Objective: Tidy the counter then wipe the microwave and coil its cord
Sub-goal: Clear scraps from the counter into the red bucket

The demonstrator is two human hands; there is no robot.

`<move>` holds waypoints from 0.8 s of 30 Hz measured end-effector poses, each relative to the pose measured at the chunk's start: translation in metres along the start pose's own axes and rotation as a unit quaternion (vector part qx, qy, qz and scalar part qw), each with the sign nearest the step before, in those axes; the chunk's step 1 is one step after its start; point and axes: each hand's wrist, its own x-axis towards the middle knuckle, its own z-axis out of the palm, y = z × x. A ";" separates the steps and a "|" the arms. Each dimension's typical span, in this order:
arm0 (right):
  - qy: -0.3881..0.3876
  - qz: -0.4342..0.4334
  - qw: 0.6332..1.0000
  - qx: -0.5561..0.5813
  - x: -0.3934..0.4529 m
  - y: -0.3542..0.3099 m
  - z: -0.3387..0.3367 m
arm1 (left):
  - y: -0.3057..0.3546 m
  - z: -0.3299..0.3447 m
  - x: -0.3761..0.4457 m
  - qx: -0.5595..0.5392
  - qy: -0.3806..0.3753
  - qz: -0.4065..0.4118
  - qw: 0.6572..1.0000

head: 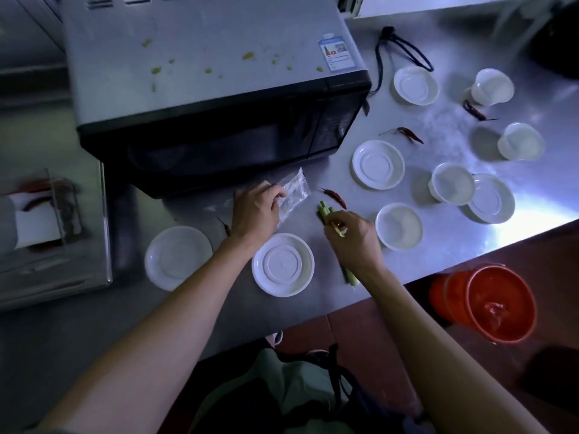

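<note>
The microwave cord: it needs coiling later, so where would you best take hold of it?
Probably at the black plug, the thick, free end of the cord, lying on the steel counter right of the microwave. Come from above and the right, where the counter is open; the other end runs to the microwave's side.

A grey-topped microwave (203,73) with a black door sits on the steel counter (438,239), its top flecked with yellow-green crumbs. Its black cord (404,51) lies loosely looped at 3 o'clock from it. White dishes, red chillies and green stalks (326,213) scatter toward 4 o'clock.
</note>
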 end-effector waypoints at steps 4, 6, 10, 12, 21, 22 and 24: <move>0.024 -0.016 1.000 0.009 -0.022 0.015 -0.027 | 0.031 -0.006 -0.013 0.023 0.023 0.055 0.998; 0.051 -0.018 0.998 0.018 -0.037 0.026 -0.045 | 0.053 -0.006 -0.019 0.025 0.024 0.088 0.995; 0.083 0.015 0.996 0.032 -0.073 0.059 -0.084 | 0.107 0.000 -0.033 0.031 0.027 0.138 0.990; 0.107 0.029 0.993 0.034 -0.093 0.079 -0.105 | 0.139 0.009 -0.041 0.038 0.024 0.164 0.985; 0.210 0.119 0.970 -0.005 -0.203 0.170 -0.193 | 0.280 0.077 -0.091 0.040 -0.044 0.313 0.948; 0.220 0.132 0.967 -0.004 -0.215 0.178 -0.200 | 0.295 0.085 -0.097 0.038 -0.052 0.327 0.943; 0.236 0.162 0.958 0.001 -0.239 0.194 -0.213 | 0.324 0.101 -0.110 0.035 -0.072 0.356 0.931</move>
